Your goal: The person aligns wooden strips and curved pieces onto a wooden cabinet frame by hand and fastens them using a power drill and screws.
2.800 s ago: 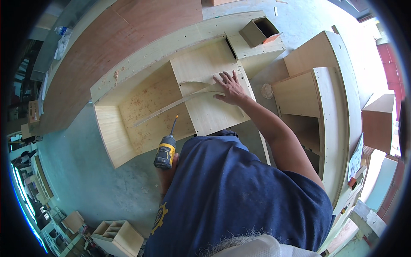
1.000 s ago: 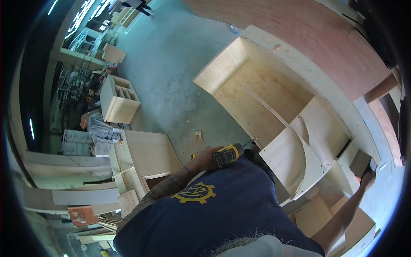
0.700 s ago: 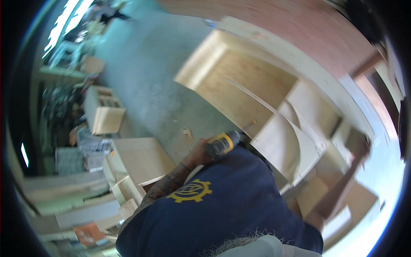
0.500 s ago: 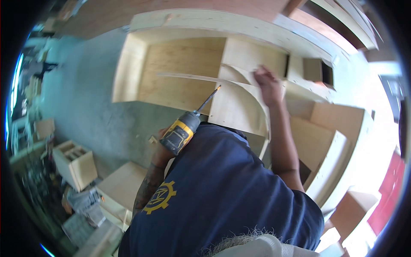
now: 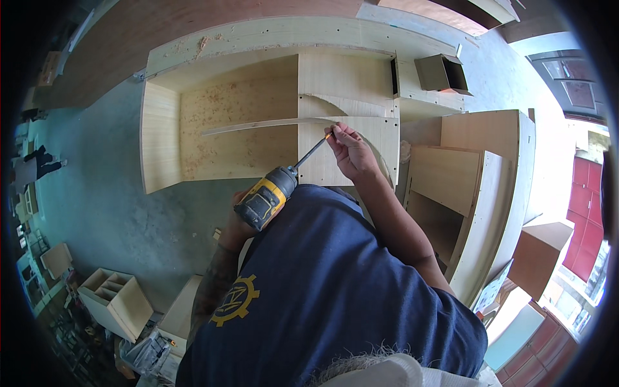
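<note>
My left hand (image 5: pixel 236 227) is closed round a black and yellow cordless drill (image 5: pixel 265 197). Its long driver bit (image 5: pixel 312 152) points up and to the right. At the bit's tip, which looks orange, the fingers of my right hand (image 5: pixel 351 151) are pinched together; whatever small piece they hold is hidden. Just beyond those fingers, a thin curved wooden strip (image 5: pixel 258 124) lies across a pale plywood cabinet (image 5: pixel 161 122). The cabinet's right half has a flat panel (image 5: pixel 316 155) and an arched piece (image 5: pixel 329 105).
Sawdust lies on the cabinet's back panel (image 5: pixel 238 97). A small open box (image 5: pixel 440 74) sits at its far right. More plywood cabinets (image 5: pixel 480 129) stand to the right. At the lower left, a divided wooden box (image 5: pixel 115 302) rests on the grey floor (image 5: pixel 174 219).
My right hand has come down and left from above the cabinet to the bit's tip, its fingers now pinched. The drill stays in my left hand. The view has shifted somewhat.
</note>
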Motion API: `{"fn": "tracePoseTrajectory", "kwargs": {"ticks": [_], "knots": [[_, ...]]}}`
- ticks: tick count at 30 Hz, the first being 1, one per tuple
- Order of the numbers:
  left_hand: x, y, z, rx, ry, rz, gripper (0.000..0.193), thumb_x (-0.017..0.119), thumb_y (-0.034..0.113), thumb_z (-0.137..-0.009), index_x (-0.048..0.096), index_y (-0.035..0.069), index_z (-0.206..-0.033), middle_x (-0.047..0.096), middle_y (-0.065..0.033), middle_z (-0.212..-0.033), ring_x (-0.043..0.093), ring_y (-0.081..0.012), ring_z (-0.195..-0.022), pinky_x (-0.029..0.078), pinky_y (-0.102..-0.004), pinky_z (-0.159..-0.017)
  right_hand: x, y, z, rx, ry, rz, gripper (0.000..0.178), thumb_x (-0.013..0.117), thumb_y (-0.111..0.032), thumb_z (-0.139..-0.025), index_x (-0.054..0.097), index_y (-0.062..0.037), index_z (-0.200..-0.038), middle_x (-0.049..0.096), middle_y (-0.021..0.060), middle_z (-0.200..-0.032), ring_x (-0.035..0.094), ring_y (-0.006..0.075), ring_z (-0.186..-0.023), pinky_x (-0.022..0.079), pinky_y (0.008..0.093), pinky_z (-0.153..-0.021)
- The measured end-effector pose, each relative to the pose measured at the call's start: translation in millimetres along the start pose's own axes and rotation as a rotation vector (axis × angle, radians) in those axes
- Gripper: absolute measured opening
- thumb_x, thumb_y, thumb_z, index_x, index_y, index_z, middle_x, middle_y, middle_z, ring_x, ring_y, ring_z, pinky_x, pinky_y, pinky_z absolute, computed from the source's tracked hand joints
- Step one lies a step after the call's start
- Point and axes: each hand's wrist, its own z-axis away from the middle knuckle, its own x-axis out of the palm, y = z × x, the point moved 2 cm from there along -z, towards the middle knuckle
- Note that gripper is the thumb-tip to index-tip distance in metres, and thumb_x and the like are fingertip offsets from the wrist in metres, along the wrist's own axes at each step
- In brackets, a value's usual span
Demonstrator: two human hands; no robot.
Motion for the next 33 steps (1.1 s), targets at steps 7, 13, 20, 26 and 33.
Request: {"fn": "tracePoseTrajectory", "kwargs": {"ticks": [7,13,20,26,33], "knots": [[-9.7,-23.0,15.0,-0.074,-0.043,-0.006,0.022,0.092,0.020,-0.082,0.075,0.009,-0.092,0.078,-0.0056,-0.086,0.075,-0.0261,-0.076,0.054,-0.0390,-0.076,6.3,16.0,15.9,0.053,0.061,0.009,0.006,0.064,-0.004,-0.106,0.068,-0.0029,-0.111,0.073,0.0100,-0.111,0.073,0.0216,-0.112,0.063,0.0302,-0.101],[-6.0,-43.9,38.2,-0.121,-0.017,-0.024,0.019,0.090,0.024,-0.085,0.078,0.013,-0.094,0.078,-0.0028,-0.088,0.074,-0.0251,-0.081,0.048,-0.0410,-0.083,33.6,33.7,15.2,0.128,0.063,-0.027,0.012,0.064,-0.015,-0.109,0.068,-0.0044,-0.108,0.073,0.0105,-0.111,0.072,0.0214,-0.111,0.063,0.0310,-0.097],[-8.6,-51.2,44.5,-0.435,0.118,0.226,0.017,0.087,0.025,-0.088,0.079,0.013,-0.097,0.079,-0.0053,-0.091,0.074,-0.0259,-0.083,0.049,-0.0426,-0.084,1.1,10.7,-17.4,-0.381,0.125,1.592,0.051,0.081,-0.025,-0.094,0.060,-0.0064,-0.137,0.070,0.0131,-0.118,0.067,0.0324,-0.115,0.055,0.0428,-0.104],[-18.1,-61.1,66.3,-0.506,0.103,0.269,0.015,0.084,0.022,-0.092,0.081,0.014,-0.103,0.078,-0.0065,-0.093,0.074,-0.0268,-0.082,0.051,-0.0437,-0.081,-49.1,-40.8,-59.2,-0.727,0.065,2.293,0.055,0.083,-0.022,-0.086,0.064,-0.0142,-0.137,0.058,0.0124,-0.132,0.053,0.0357,-0.126,0.039,0.0552,-0.109],[-23.2,-57.4,106.1,-0.324,0.051,-0.102,0.016,0.084,0.021,-0.092,0.080,0.012,-0.104,0.077,-0.0073,-0.091,0.072,-0.0273,-0.081,0.051,-0.0418,-0.077,-50.1,5.3,-39.8,-0.679,-0.238,2.228,0.043,0.080,-0.018,-0.087,0.068,-0.0156,-0.128,0.059,0.0110,-0.117,0.056,0.0340,-0.116,0.043,0.0512,-0.103]]}}
